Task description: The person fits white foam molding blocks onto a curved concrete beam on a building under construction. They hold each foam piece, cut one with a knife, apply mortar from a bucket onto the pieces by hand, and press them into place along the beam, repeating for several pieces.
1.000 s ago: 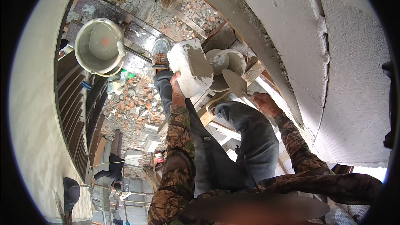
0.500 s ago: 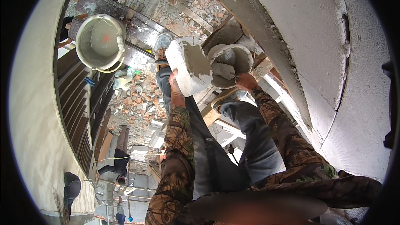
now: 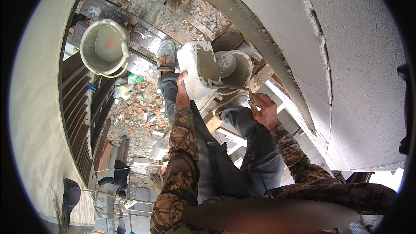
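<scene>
My left hand grips the near left side of a white lightweight building block, held up over my feet. Grey mortar coats the block's right face. In my right hand is a trowel, its blade seen nearly edge-on against the block's lower right edge; the fingers hide most of its handle. Just beyond the blade stands a mortar-smeared bucket, partly covered by the block, with grey mortar inside.
A larger bucket with pale grey liquid stands on dark planks at left. Broken brick rubble lies below. A pale wall curves along the right, a railing along the left. Another person is far below.
The trowel has come out of the bucket to the block's lower right edge. My right hand has moved nearer to me and turned. The block has shifted slightly, still in my left hand.
</scene>
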Tool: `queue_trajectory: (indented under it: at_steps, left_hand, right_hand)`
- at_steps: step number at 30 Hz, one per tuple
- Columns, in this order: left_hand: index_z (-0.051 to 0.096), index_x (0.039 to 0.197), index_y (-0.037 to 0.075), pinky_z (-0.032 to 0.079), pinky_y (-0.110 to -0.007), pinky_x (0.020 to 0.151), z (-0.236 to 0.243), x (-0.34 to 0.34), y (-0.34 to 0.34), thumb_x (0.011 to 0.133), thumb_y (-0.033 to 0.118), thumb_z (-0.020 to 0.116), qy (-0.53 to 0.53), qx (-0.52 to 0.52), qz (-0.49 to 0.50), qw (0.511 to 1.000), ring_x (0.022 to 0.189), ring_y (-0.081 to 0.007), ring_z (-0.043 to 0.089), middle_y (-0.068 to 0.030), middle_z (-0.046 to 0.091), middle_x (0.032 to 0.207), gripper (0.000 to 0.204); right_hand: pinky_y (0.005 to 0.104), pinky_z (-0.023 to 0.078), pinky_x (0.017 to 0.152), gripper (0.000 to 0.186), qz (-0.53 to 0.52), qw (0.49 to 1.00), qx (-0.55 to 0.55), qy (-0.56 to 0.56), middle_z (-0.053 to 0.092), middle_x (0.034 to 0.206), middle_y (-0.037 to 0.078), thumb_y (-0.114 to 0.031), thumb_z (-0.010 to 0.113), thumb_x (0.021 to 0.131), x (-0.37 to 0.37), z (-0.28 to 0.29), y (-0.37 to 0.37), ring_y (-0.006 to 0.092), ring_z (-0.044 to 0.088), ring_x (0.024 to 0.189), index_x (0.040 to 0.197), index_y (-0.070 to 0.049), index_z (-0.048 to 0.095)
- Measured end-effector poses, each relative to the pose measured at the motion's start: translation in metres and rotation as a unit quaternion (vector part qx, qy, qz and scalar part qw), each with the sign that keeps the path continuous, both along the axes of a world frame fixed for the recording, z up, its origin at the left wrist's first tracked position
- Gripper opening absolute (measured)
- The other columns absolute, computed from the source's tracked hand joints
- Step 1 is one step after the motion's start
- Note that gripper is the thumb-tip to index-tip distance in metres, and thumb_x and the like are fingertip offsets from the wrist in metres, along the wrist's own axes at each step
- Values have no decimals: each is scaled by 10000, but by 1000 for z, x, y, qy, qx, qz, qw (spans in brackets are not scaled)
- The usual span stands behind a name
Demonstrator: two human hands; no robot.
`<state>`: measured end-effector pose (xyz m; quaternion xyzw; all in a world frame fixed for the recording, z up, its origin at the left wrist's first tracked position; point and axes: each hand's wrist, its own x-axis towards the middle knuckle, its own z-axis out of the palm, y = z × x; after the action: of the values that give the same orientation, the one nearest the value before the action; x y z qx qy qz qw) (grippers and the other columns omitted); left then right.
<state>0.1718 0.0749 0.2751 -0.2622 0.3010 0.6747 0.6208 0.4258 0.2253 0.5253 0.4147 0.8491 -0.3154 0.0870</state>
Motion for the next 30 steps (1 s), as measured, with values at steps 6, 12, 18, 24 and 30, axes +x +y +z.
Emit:
queue_trajectory:
  at_steps: [6, 12, 18, 24, 30]
  left_hand:
    - [646, 1233, 23, 552, -411, 890, -10, -5, -6, 800, 371, 670, -16, 0, -65, 998, 944, -279, 691, -112, 716, 1079, 556]
    - [649, 1223, 24, 542, -399, 828, 6, -12, -9, 783, 410, 734, -1, 20, -149, 989, 931, -240, 666, -81, 701, 1072, 592]
    - [625, 1272, 12, 560, -407, 839, 13, -9, -11, 757, 412, 723, -114, 46, -114, 986, 911, -285, 683, -112, 711, 1084, 659]
    - [615, 1285, 5, 565, -414, 834, -2, -5, -21, 759, 394, 716, -70, -24, -126, 989, 920, -295, 687, -122, 712, 1094, 663]
    - [631, 1250, -8, 582, -422, 809, 30, -18, -3, 754, 369, 708, -45, 7, -46, 998, 874, -290, 704, -124, 724, 1057, 628]
  right_hand:
    - [461, 551, 809, 324, 40, 996, -64, -38, 661, 1049, 164, -224, 677, 903, -26, 24, 33, 372, 671, 909, 1141, -5, 667]
    - [475, 553, 858, 446, 103, 989, -103, -32, 701, 1089, 277, -350, 640, 976, -40, -10, 74, 436, 687, 966, 1172, 49, 662]
    - [384, 548, 869, 606, -85, 951, -288, -80, 715, 1081, 251, -426, 658, 981, -55, -42, 82, 311, 705, 992, 1277, 100, 612]
    - [290, 483, 611, 598, -178, 851, -489, -75, 588, 774, 54, -421, 647, 1000, -32, -27, 51, 110, 543, 656, 1327, 72, 561]
    - [439, 542, 743, 485, -209, 929, -281, -123, 699, 889, 210, -386, 630, 967, 49, -69, 1, 325, 690, 809, 1185, 48, 637]
